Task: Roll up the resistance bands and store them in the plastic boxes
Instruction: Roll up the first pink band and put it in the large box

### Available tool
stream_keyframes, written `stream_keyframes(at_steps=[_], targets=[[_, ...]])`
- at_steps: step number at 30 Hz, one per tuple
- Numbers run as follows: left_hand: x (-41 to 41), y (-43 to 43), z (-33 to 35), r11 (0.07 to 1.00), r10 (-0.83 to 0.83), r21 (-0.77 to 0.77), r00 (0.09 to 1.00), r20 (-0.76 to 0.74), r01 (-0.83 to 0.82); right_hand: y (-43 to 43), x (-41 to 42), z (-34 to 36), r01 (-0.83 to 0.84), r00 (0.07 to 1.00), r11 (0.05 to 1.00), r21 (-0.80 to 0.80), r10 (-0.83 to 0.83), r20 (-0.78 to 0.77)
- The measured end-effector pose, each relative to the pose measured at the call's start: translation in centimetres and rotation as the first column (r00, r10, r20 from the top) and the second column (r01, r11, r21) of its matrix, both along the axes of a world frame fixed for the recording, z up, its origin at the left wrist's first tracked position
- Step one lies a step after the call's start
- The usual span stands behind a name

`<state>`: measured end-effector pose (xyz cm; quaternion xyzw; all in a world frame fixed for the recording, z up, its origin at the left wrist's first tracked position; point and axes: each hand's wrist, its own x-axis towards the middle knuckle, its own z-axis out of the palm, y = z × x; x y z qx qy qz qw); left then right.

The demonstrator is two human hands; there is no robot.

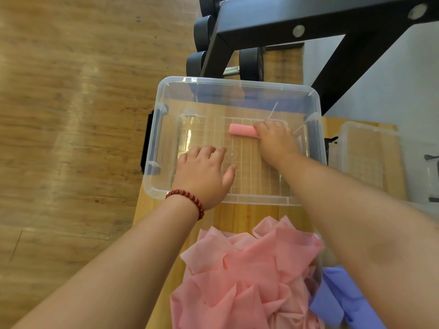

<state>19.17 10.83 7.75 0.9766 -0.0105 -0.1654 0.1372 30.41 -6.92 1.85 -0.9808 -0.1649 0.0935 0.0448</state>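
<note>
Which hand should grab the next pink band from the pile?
Probably left. The left hand is free and nearer the pile; the right hand is busy holding the roll in the box.

Right hand (275, 141) holds pink roll (242, 130) inside clear box (237, 83); left hand (204, 172) on rim.

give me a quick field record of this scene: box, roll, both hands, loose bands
box: clear, lid off, on a wooden bench
roll: pink, inside the box, toward the far side
right hand: in the box, grips the roll's right end
left hand: in the box near its left corner, fingers spread, holds nothing
pink bands: loose unrolled heap on the near side of the box
purple bands: right of the pink heap
second box: clear, to the right; may be a lid
</note>
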Motion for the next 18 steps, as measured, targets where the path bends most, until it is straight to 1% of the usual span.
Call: stream_keyframes(at_steps=[7,13,16,18], targets=[[-0.1,0.1,-0.1,1.0,-0.001,0.008,1.0,-0.007,0.002,0.2,-0.1,0.4,-0.004,1.0,1.0,-0.011,0.004,0.006],[0.0,0.0,0.0,1.0,0.001,0.011,1.0,-0.006,0.0,0.3,0.3,1.2,-0.003,1.0,0.998,0.058,0.003,-0.002],[0.0,0.0,-0.1,1.0,0.008,0.01,1.0,-0.009,-0.008,-0.1,0.1,0.3,-0.027,0.999,1.0,-0.012,0.026,-0.027],[0.0,0.0,-0.2,1.0,0.012,0.009,1.0,-0.003,-0.012,-0.2,0.1,-0.2,-0.022,1.0,0.999,-0.04,0.021,-0.014]])
